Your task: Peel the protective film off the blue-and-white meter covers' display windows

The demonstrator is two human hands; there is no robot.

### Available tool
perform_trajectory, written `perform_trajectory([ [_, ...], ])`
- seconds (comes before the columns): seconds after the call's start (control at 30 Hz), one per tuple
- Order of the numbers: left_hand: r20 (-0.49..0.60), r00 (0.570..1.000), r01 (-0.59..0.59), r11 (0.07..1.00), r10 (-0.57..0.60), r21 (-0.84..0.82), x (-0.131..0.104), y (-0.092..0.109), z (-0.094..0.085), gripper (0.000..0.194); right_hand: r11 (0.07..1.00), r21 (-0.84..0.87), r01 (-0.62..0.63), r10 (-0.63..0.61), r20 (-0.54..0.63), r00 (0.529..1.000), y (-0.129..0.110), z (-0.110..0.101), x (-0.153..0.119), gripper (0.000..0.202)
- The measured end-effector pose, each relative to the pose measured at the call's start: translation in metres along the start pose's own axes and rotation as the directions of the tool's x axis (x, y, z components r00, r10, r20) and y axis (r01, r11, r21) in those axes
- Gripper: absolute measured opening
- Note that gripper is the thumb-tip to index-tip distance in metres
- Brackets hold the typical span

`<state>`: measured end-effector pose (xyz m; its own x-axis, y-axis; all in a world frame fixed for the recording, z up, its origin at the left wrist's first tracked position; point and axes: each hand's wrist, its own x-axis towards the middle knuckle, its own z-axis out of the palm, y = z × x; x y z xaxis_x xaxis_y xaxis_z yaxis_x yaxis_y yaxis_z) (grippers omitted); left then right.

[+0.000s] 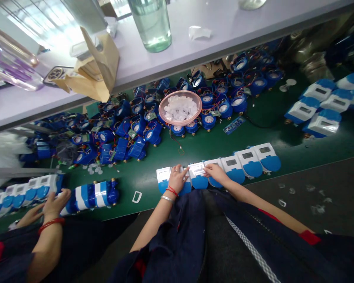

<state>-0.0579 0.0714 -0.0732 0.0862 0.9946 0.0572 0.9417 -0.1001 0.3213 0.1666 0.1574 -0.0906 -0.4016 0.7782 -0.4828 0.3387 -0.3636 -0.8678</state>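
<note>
A row of white-and-blue meters (233, 169) with small display windows lies along the near edge of the green bench. My left hand (177, 180) rests over the left part of this row, its fingers stretched out. One of its fingertips reaches the upper left corner of the meter (199, 181) in front of me. On that meter's right side, my right hand (215, 173) has thumb and finger pinched together at the window edge. Whatever sits between those fingertips is too small to make out. A loose white rectangular frame (137, 197) lies left of the row.
Behind the row, a pink bowl (162, 111) of clear plastic pieces sits among many blue meter bodies (137, 147) with loose wires. More finished-looking meters (324, 122) stand at right. A shelf (224, 25) overhangs the back. A co-worker's hands (51, 206) handle meters at left.
</note>
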Motion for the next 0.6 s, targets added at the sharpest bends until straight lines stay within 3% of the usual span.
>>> perform_trajectory([
  [0.6, 0.052, 0.999, -0.004, 0.999, 0.002, 0.035, 0.0018, -0.0005, 0.0059, 0.044, 0.997, 0.016, -0.073, 0.073, -0.014, 0.997, -0.0010, 0.0079, 0.0097, 0.011],
])
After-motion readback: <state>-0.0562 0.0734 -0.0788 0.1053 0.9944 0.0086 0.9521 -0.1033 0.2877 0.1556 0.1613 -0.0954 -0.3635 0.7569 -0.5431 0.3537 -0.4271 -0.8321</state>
